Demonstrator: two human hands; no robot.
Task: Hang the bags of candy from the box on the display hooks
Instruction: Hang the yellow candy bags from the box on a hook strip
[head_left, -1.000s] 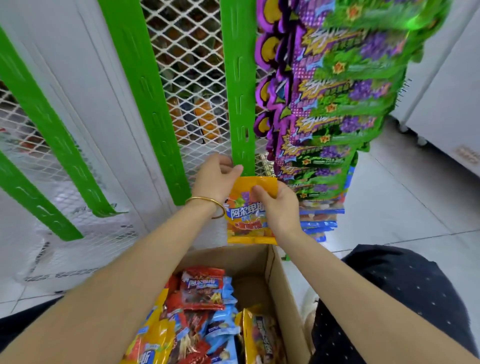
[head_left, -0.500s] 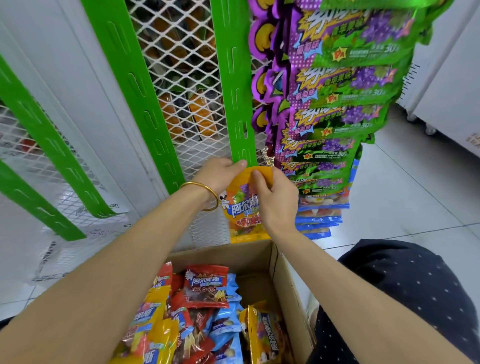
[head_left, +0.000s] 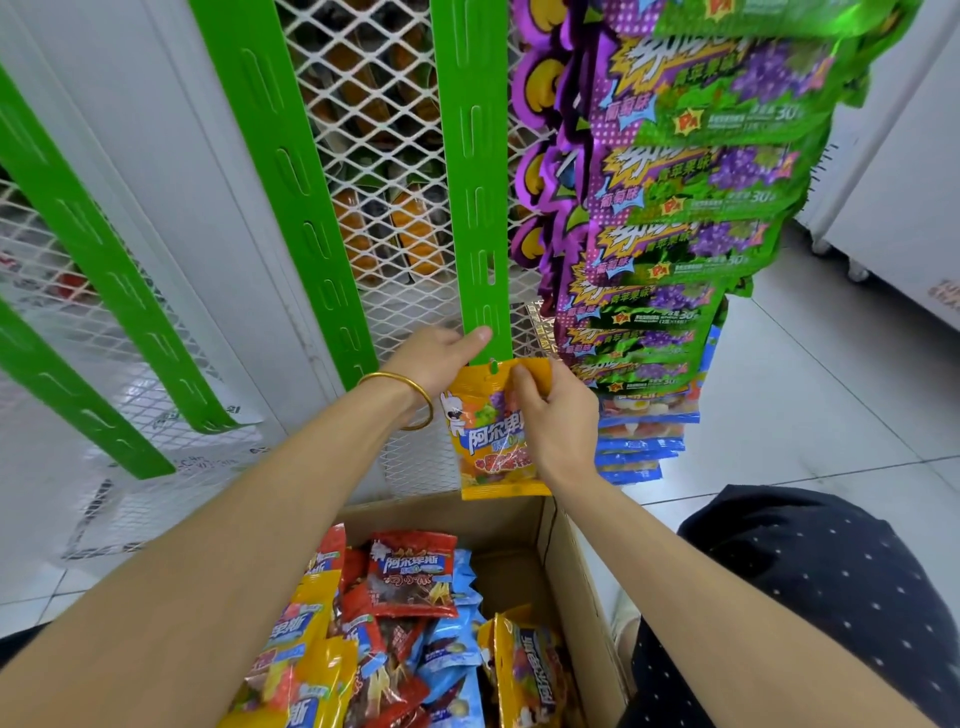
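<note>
A yellow candy bag (head_left: 485, 441) hangs upright against the bottom end of a green display strip (head_left: 475, 171). Green shows through the hole in the bag's top edge. My right hand (head_left: 556, 415) pinches the bag's top right corner and covers its right side. My left hand (head_left: 441, 358) holds the strip's lower end, thumb stretched across its front just above the bag. Below, a cardboard box (head_left: 576, 582) holds several red, yellow and blue candy bags (head_left: 410, 577).
Other green strips (head_left: 291, 171) hang bare over white mesh panels to the left. Right of the strip, a column of green and purple bags (head_left: 691, 171) hangs, with blue bags lower down. My dark dotted knee (head_left: 821, 587) is at the lower right, above grey floor tiles.
Both hands lifted the yellow bag up to the strip's lower end. The left thumb moved from the bag's top corner onto the strip. The bag's hole now sits over the strip.
</note>
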